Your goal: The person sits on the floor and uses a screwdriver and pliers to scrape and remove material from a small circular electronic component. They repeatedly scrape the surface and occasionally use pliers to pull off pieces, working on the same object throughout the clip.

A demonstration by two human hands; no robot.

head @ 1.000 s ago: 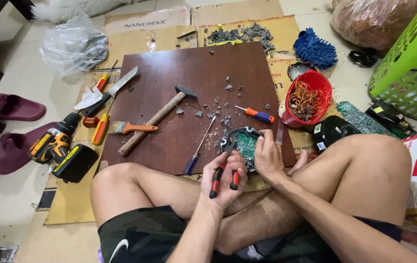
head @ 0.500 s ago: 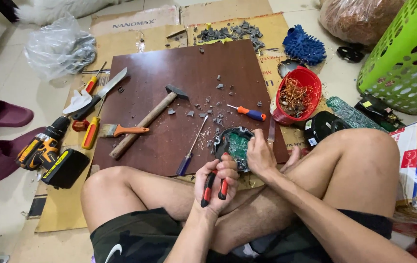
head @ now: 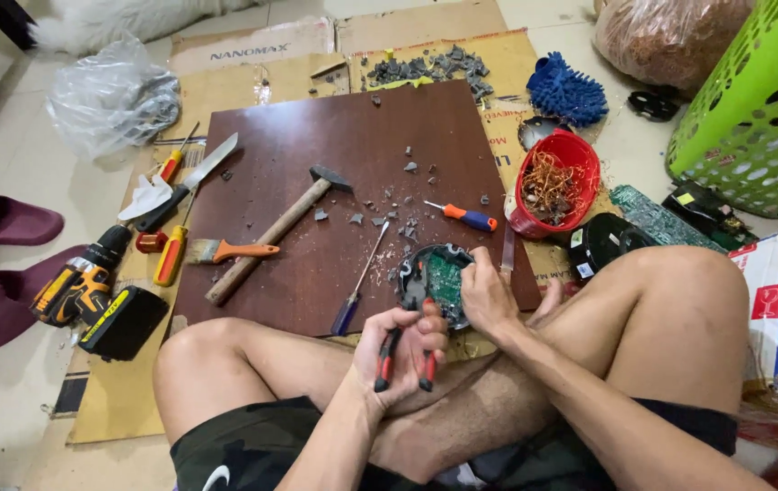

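I sit cross-legged on the floor before a dark brown board (head: 334,173). My left hand (head: 403,350) grips red-handled pliers (head: 404,350), their jaws at the near edge of a round black housing with a green circuit board (head: 437,280) inside. My right hand (head: 489,295) holds that housing by its right rim, at the board's near edge. Small grey fragments (head: 389,214) lie scattered on the board just beyond it.
On the board lie a hammer (head: 275,232), a blue-handled screwdriver (head: 360,282) and an orange one (head: 460,215). A red bowl of copper wire (head: 553,182) sits right. A paintbrush (head: 230,252), knife (head: 191,177) and yellow drill (head: 89,291) lie left. A green basket (head: 757,109) stands far right.
The view has shifted slightly. My left hand with the pliers has moved up closer to the housing; my right hand keeps its hold on the rim.
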